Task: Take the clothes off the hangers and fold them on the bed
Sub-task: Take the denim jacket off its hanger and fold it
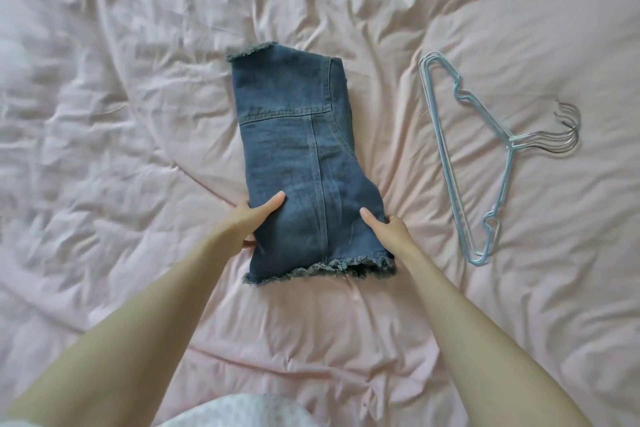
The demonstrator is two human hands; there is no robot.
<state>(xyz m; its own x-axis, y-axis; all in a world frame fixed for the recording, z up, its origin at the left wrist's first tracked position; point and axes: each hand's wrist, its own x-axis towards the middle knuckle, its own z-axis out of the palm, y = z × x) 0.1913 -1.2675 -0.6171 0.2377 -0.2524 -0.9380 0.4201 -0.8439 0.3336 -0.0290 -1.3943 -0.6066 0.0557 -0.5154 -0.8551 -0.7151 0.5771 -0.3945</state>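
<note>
1. A folded piece of blue denim clothing with frayed hems [304, 156] lies on the wrinkled pale pink bed cover [138, 80], roughly in the middle of the view; it serves as the landmark for everything below.
2. The denim piece is folded into a long narrow shape; one frayed edge lies at its far end, the other at its near end. What kind of garment it is cannot be told for certain, since the fold hides its other layers.
3. The left hand [254, 218] holds the left side of the denim near its near end: the thumb lies on top of the cloth, and the fingers go under the edge, so they are hidden. Its grip is clamped on the denim.
4. The right hand [384, 225] holds the right side of the denim at about the same level: the thumb rests on top, and the fingers are tucked behind the edge, mostly out of sight. Its grip is likewise clamped on the denim.
5. Well to the right of the denim lies a stack of light blue wire hangers with grey metal hooks [485, 163], flat on the bed cover, hooks pointing away from the denim. How many are stacked is hard to make out.
6. Nearer than the denim, at the bottom edge, a strip of pale patterned cloth [242, 412] is cut off by the frame.
</note>
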